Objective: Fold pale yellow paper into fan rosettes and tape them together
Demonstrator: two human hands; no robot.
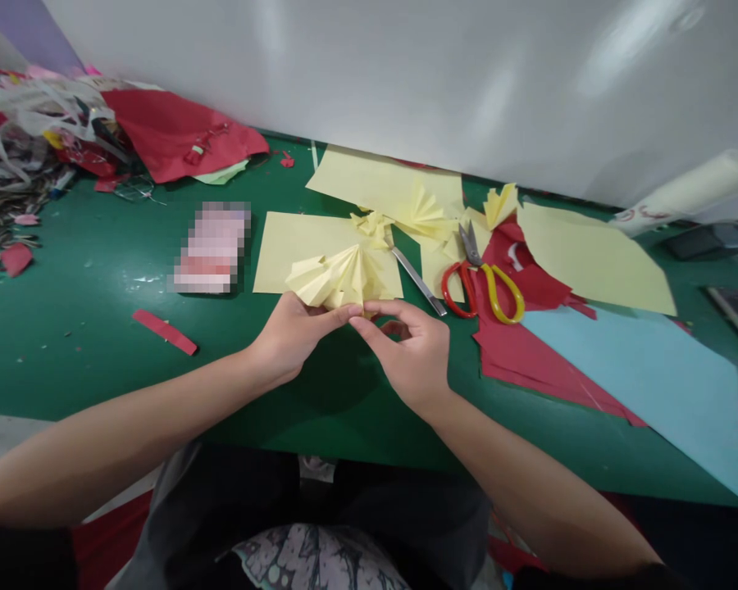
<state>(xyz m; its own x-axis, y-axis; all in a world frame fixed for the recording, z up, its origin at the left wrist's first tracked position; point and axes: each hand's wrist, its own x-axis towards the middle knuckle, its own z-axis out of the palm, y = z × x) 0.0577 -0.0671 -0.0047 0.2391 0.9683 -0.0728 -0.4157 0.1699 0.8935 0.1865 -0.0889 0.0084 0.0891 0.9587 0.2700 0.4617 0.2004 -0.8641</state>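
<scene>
From where I stand, the pleated yellow paper fan (344, 274) is up at the near side of the tabletop (104, 352), held in front of the person's body, with a yellow paper sheet (295, 238) lying just behind it. The left hand (289, 336) supports the fan from below, its thumb lying along the lower edge. The right hand (415, 348) comes in from the other side, and its thumb and forefinger pinch close to the gathered point where the folds meet. So the fingers of both hands are grasping paper, their tips nearly touching; what the tucked-under ones do I can't tell.

The thing looks very light, thin and crisp: springy along the creases, floppy across the spread ends, and easy to crush or tear. I'd judge the gathered base the best place to take hold, since the layers stack there and stiffen one another; a squeeze out on the pleats would probably flatten them.

A slim metal cutter (419, 283) lies to the right of the fan, near the scissors (475, 259) with one red and one yellow handle. Another pleated yellow piece (424, 211) rests farther back.
</scene>
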